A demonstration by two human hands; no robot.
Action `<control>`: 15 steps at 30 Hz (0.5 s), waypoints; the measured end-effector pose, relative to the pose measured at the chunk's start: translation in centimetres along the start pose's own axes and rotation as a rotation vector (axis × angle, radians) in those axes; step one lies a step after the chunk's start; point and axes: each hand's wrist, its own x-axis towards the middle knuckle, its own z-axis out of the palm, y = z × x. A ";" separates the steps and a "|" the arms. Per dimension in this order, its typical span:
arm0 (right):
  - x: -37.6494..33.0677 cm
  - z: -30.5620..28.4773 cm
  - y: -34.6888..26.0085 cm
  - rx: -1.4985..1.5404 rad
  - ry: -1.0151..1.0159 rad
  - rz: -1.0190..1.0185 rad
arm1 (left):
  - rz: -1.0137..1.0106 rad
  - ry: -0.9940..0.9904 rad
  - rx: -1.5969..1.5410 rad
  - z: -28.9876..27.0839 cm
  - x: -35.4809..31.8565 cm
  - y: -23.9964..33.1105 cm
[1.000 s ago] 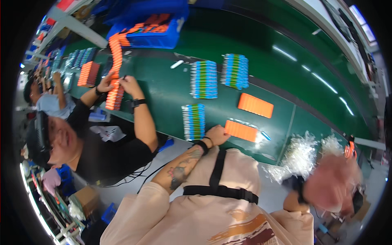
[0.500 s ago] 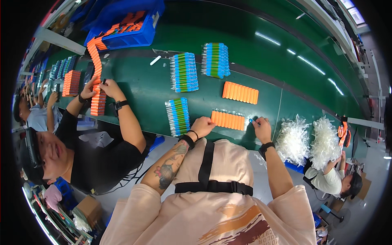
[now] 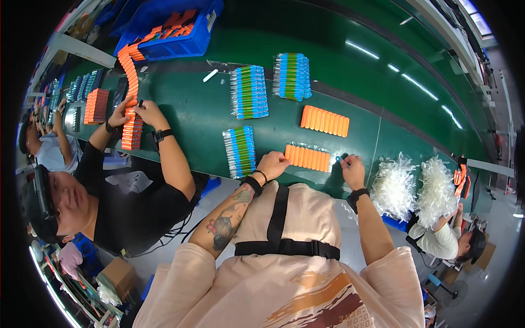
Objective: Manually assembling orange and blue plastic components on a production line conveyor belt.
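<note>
A row of orange, tube-like pieces (image 3: 307, 158) lies side by side on the green table, with clear plastic showing along its far edge. My left hand (image 3: 273, 165) is closed at the row's left end, fingertips against or very near the first piece; what it pinches, if anything, is hidden. Just right of the row, my right hand (image 3: 353, 171) pinches a small blue piece (image 3: 339, 159), mostly covered by the fingers. A second orange row (image 3: 325, 121) lies beyond. To the left, a stack of blue-and-green wrapped sticks (image 3: 239, 152) rests near the table edge.
Two more blue-and-green stacks (image 3: 249, 92) (image 3: 291, 76) lie farther back. At right stand heaps of clear plastic wrappers (image 3: 394, 188). On the left, a co-worker's hands (image 3: 150, 113) handle an orange strip below a blue bin (image 3: 183, 48). Another person sits at right.
The whole view has shifted slightly. My left hand stays at the row's left end, and my right hand keeps the blue piece at its right; the rows look unchanged.
</note>
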 end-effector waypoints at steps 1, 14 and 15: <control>0.0 -0.1 -0.1 -0.006 0.006 -0.009 | -0.005 0.005 -0.007 -0.1 0.0 0.0; 0.3 -0.4 -4.7 0.144 -0.100 -0.024 | -0.045 -0.026 -0.049 0.2 -0.1 0.4; 0.6 -0.5 -5.3 0.144 -0.102 -0.023 | -0.045 -0.033 -0.058 0.2 -0.2 0.4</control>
